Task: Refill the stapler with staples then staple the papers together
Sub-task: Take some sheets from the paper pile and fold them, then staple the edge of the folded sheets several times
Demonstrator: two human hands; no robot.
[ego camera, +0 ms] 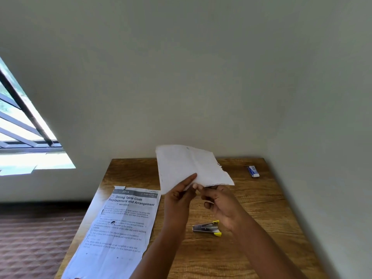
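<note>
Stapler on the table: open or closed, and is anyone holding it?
Open and unheld. The stapler lies on the table, its yellow-tipped arms spread apart; both hands hold the papers.

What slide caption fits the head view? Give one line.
Both hands hold papers above table; stapler lies below.

The table (251,208) is wood-grained and matt. The stapler (207,228) is shiny metal with yellow plastic ends. The held papers (191,168) and printed sheet (120,224) are creased, matt paper.
</note>
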